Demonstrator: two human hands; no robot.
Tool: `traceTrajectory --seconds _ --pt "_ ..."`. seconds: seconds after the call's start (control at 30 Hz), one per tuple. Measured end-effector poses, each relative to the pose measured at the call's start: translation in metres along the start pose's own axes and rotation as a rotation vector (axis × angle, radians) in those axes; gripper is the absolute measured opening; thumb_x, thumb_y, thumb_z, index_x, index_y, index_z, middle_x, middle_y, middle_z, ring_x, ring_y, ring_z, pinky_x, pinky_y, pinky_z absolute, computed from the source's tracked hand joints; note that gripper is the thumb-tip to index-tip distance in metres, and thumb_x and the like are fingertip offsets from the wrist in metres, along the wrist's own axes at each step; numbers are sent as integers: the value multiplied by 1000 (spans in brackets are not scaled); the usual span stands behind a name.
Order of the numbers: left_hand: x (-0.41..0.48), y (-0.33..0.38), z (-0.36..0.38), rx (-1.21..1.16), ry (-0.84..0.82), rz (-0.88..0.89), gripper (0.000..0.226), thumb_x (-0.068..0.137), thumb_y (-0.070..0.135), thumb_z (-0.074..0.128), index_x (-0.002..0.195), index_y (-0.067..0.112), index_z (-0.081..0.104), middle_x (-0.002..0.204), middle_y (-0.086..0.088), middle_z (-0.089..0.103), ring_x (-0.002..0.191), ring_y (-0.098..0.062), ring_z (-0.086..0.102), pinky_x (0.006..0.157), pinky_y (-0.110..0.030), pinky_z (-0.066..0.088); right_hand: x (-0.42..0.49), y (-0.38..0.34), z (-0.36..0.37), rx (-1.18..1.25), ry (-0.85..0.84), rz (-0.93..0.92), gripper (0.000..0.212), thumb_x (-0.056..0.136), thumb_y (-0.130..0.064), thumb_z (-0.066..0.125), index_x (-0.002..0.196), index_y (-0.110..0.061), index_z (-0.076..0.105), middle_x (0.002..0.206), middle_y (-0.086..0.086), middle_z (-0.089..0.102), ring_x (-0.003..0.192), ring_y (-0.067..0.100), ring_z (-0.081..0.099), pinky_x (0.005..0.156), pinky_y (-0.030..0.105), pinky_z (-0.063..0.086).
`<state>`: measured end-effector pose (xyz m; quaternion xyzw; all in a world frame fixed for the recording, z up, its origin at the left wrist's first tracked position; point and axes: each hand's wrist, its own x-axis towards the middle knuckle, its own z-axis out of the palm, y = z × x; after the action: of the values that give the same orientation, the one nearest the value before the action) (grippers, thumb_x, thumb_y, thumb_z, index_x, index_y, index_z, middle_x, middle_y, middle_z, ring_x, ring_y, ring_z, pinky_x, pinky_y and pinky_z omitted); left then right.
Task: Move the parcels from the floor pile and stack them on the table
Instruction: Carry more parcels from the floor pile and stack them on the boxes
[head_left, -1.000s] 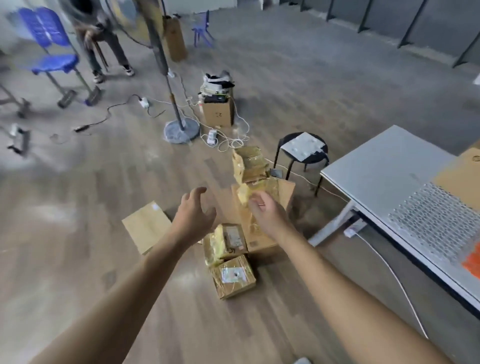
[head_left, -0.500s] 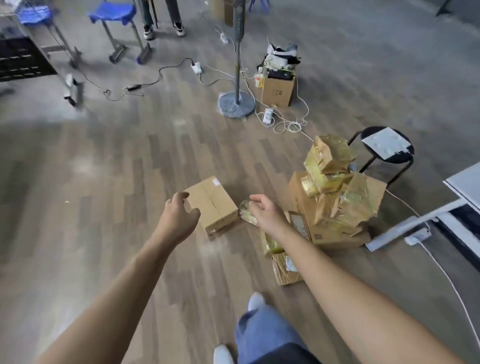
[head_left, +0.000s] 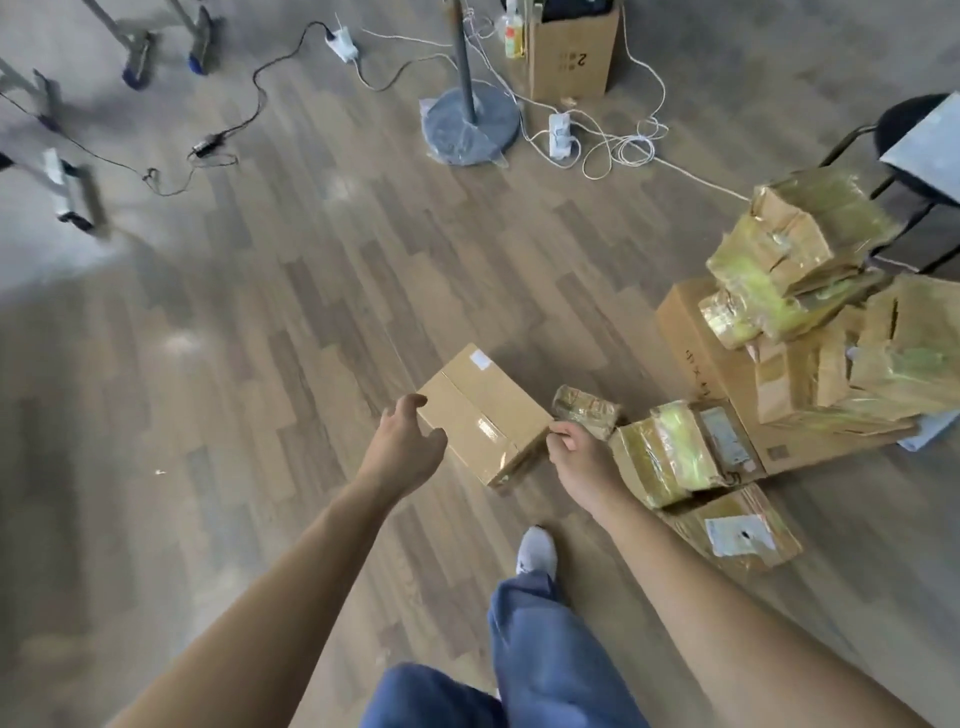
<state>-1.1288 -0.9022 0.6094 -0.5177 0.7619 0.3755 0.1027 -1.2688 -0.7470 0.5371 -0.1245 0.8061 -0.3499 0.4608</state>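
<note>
- Both bare forearms stretch down towards a plain brown cardboard box (head_left: 483, 410) that lies flat on the grey-brown wood-plank floor (head_left: 249, 338), sealed with clear tape along its top.
- The left grip (head_left: 410, 447) sits at the box's left corner, fingers spread and lightly curved, fingertips at the edge, clamped on nothing.
- The right grip (head_left: 576, 452) is at the box's right corner with fingers curled; whether they pinch the cardboard I cannot tell.
- Just beyond that hand lies a small parcel wrapped in yellowish tape (head_left: 587, 410), near the box.
- To its right, a taped parcel with a grey label (head_left: 675, 452) lies on the floor, and a flatter taped parcel with a white label (head_left: 737, 535) lies nearer the camera.
- Further right, a heap of yellow-taped parcels (head_left: 805, 291) is stacked on a large brown carton (head_left: 711, 364).
- At the back, a round grey stand base (head_left: 470, 130) with its pole stands beside an open cardboard box printed with a 2 (head_left: 571, 57).
- A white power strip (head_left: 561, 135) and looped white cables (head_left: 618, 150) sprawl beside them; a black cable (head_left: 234, 130) snakes off left.
- A black round stool (head_left: 883, 124) stands at the right edge, behind the heap.
- Below, a blue-jeaned leg (head_left: 545, 649) and a white shoe (head_left: 537, 551) step towards the box.
</note>
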Motion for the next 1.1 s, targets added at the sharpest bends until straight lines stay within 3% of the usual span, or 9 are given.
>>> traceTrajectory --seconds 0.27,0.4,0.53,0.67,0.8,0.9,0.93,1.03,1.1 --pt "220 -63 65 348 -281 107 59 90 20 51 145 14 30 145 -13 34 130 -32 40 107 -36 33 148 58 68 -24 -49 181 42 102 -36 41 140 -19 42 138 4 52 121 19 51 90 29 37" --pt "346 -105 129 342 -265 109 56 91 13 49 144 9 31 146 -12 33 127 -29 42 89 -25 33 238 120 114 -29 58 314 50 101 -39 38 145 -14 38 140 6 51 126 24 49 100 34 38" --pt "443 -156 188 441 -229 124 58 91 12 50 145 7 29 146 -17 31 131 -33 36 102 -34 32 314 183 165 -2 117 446 53 103 -37 35 144 -4 37 144 14 48 131 32 44 106 38 36" --pt "502 -201 227 478 -230 72 54 89 17 55 139 9 36 138 -17 41 124 -34 44 93 -33 37 355 233 209 19 144 529 52 103 -39 36 140 -3 40 140 17 50 127 34 47 97 37 38" --pt "541 -219 242 235 -185 -90 61 80 29 69 130 4 43 120 -14 53 111 -34 52 78 -33 37 372 254 244 175 254 469 40 100 -32 46 130 -6 48 127 12 61 116 33 56 82 31 41" --pt "529 -206 230 186 -185 -46 19 79 26 65 92 12 60 87 -8 59 90 -32 56 75 -34 42 365 250 238 251 370 440 33 99 -29 47 124 -8 52 111 8 63 109 31 59 73 27 35" --pt "516 -200 221 174 -186 -20 12 82 21 64 90 13 60 87 -9 60 89 -34 57 75 -35 44 355 245 231 268 398 440 29 99 -29 46 119 -10 54 102 5 61 102 30 60 70 28 35" --pt "462 -165 180 139 -172 53 31 84 22 65 111 8 59 98 -16 62 90 -35 60 72 -34 43 314 221 194 265 473 422 13 100 -28 46 103 -16 52 82 -3 54 81 24 55 59 30 33" --pt "419 -132 142 119 -212 90 31 84 27 65 112 12 61 91 -10 62 84 -30 60 71 -34 46 274 194 162 249 517 418 17 101 -29 45 107 -15 52 86 0 59 79 23 56 62 30 36"
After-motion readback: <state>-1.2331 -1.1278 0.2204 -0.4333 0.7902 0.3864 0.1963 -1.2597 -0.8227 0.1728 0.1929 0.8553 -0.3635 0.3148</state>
